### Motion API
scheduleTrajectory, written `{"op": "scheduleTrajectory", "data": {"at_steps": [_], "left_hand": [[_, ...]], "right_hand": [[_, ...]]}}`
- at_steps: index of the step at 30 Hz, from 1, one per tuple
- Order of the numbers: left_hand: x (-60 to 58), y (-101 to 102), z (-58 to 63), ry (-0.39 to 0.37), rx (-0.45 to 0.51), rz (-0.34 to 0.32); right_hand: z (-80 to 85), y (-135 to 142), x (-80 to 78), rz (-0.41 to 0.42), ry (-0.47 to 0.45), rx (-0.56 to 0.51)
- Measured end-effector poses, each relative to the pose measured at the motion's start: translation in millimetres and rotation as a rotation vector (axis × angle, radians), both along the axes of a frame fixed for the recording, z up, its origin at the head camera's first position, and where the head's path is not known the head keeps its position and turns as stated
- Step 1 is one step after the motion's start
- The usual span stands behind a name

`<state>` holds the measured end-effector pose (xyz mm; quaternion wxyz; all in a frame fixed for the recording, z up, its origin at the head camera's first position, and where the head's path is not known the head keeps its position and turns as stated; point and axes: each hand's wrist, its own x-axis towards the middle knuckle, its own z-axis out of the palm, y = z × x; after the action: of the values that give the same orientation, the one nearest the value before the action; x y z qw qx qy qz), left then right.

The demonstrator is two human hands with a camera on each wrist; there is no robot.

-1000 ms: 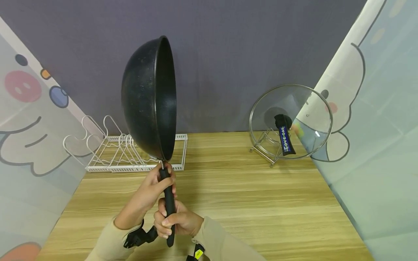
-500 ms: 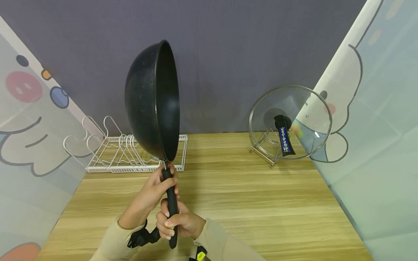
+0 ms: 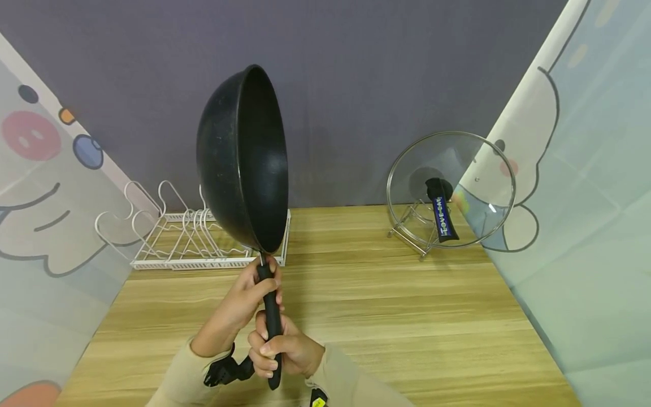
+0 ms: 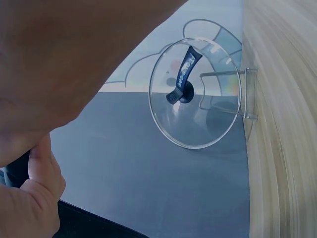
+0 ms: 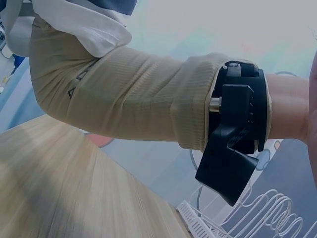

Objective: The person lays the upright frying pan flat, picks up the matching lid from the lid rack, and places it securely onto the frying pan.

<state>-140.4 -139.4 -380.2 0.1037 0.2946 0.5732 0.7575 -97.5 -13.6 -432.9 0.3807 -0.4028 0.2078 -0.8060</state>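
A black wok (image 3: 218,158) is held up on its side in the head view, its hollow facing right and its long black handle (image 3: 273,316) pointing down toward me. My left hand (image 3: 249,294) grips the upper part of that handle, close to the bowl. Lower down, my right hand (image 3: 285,346) wraps round the handle near its end, thumb across the front. In the left wrist view a hand (image 4: 37,193) curls round a dark handle at the lower left. The right wrist view shows mostly the other forearm, with its sleeve (image 5: 138,99) and strapped-on wrist camera (image 5: 233,134).
A white wire dish rack (image 3: 178,243) stands at the back left of the wooden table (image 3: 386,316), partly behind the wok. At the back right, a glass lid (image 3: 473,192) with a black-and-blue handle leans upright in a small metal stand (image 3: 414,246).
The wok and both hands have shifted slightly to the right and a little lower. More of the wok's hollow now faces me. Both hands keep the same grip.
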Motion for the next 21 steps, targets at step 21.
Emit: {"op": "scheduleTrajectory", "data": {"at_steps": [21], "left_hand": [[1.7, 7, -2.1, -0.072, 0.08, -0.052]], "right_hand": [[-1.2, -1, 13.6, -0.176, -0.11, -0.028]]}}
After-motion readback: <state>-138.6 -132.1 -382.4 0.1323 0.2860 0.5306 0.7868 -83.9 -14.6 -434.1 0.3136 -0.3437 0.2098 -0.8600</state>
